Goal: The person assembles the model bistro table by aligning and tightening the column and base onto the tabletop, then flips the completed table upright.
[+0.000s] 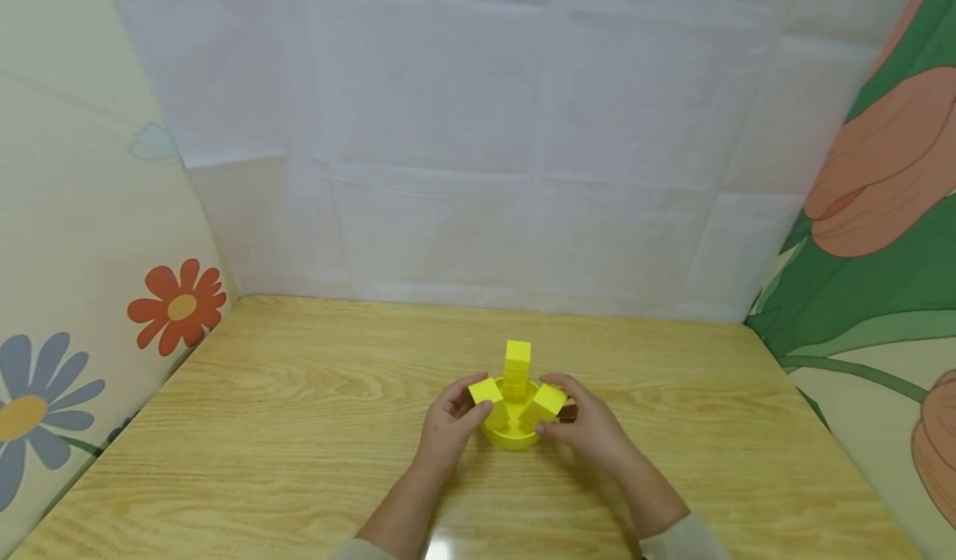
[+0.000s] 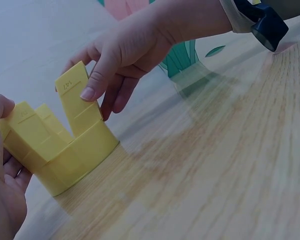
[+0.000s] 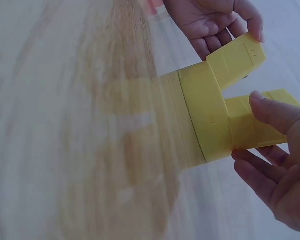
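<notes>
A yellow plastic piece with a round, low-walled base (image 1: 513, 441) stands on the wooden table. Three blocky prongs rise from it: a back prong (image 1: 517, 361), a left prong (image 1: 487, 394) and a right prong (image 1: 548, 402). My left hand (image 1: 446, 431) pinches the left prong between thumb and fingers. On the opposite side, my right hand (image 1: 593, 427) grips the right prong in the same way, its thumb (image 3: 277, 112) flat along the prong's face. Small raised marks show on the prongs in both wrist views. Neither hand touches the back prong.
The wood-grain table (image 1: 299, 427) stretches out around the hands. A white cloth (image 1: 448, 129) hangs behind it. Flower-printed panels stand at the left (image 1: 90, 211) and right (image 1: 881, 294) sides.
</notes>
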Tool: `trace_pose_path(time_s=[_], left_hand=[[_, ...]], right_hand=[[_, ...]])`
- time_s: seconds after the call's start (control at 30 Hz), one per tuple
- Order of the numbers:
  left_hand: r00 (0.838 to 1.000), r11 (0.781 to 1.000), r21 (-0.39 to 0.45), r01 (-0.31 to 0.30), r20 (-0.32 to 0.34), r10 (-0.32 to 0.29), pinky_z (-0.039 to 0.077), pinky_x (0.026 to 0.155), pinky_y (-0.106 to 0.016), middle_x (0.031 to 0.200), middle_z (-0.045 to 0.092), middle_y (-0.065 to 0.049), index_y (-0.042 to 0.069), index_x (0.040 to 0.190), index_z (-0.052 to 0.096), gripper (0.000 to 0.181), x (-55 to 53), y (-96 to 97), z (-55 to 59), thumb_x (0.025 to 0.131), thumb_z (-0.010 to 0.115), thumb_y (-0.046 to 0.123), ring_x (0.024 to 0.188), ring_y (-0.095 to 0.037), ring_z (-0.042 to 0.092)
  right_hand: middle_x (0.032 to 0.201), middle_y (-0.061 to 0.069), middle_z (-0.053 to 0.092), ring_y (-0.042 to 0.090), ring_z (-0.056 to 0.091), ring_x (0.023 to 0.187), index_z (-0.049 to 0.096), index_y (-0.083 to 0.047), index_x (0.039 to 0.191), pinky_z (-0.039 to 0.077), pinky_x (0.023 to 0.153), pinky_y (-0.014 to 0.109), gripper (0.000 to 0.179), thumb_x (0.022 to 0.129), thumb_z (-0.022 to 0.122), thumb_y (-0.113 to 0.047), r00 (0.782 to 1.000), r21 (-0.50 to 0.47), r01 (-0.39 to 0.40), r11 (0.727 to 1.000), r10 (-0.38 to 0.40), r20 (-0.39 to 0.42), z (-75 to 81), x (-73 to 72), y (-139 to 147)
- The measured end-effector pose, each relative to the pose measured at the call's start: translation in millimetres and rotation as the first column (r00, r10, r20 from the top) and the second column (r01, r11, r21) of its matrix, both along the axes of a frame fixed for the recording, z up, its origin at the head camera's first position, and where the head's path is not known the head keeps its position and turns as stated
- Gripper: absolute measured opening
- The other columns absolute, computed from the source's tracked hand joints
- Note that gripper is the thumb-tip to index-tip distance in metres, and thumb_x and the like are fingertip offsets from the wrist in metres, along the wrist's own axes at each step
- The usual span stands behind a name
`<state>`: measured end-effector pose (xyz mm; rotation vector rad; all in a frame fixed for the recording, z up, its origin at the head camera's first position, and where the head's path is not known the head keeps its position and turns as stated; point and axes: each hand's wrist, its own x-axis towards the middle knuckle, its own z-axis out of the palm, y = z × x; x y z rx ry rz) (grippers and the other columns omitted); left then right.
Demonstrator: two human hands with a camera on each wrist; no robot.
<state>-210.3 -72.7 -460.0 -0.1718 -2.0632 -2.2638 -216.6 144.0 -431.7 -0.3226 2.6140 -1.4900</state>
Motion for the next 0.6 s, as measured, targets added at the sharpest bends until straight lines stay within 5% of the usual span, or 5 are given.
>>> trace_pose_path(time_s=[0.13, 0.33, 0.6], left_hand=[[1.000, 1.000, -0.016, 0.011, -0.028, -0.012, 0.047, 0.099, -0.021, 0.140, 0.053, -0.021, -0.004, 0.133, 0.054, 0.044, 0.6, 0.0, -0.7, 0.091, 0.064, 0.004, 0.129, -0.029, 0.052], [0.998, 0.994, -0.091, 0.059, -0.031, -0.063, 0.025, 0.119, -0.051, 0.152, 0.038, -0.021, 0.001, 0.146, 0.039, 0.066, 0.5, -1.0, -2.8, 0.089, 0.070, 0.009, 0.144, -0.040, 0.031], [0.989, 0.976, -0.160, 0.146, 0.057, -0.138, 0.016, 0.121, -0.055, 0.161, 0.017, -0.022, 0.006, 0.156, 0.012, 0.100, 1.2, -2.7, -2.4, 0.083, 0.078, 0.020, 0.148, -0.042, 0.018]], right_hand=[[0.136, 0.017, 0.056, 0.027, 0.066, 0.102, 0.052, -0.018, 0.138, 0.059, 0.082, 0.039, 0.067, 0.079, 0.081, -0.012, 0.999, -0.037, 0.034, 0.999, -0.033, 0.025, -1.1, -0.4, -1.1], [0.131, 0.016, 0.059, 0.027, 0.066, 0.102, 0.054, -0.017, 0.136, 0.059, 0.083, 0.039, 0.066, 0.077, 0.082, -0.010, 0.996, -0.078, 0.076, 0.994, -0.073, 0.042, -2.8, 0.4, -0.8], [0.125, 0.019, 0.058, 0.022, 0.065, 0.099, 0.047, -0.010, 0.141, 0.059, 0.082, 0.032, 0.070, 0.080, 0.080, -0.010, 0.996, -0.243, 0.069, 0.968, -0.054, 0.068, 0.5, 2.8, 8.8]])
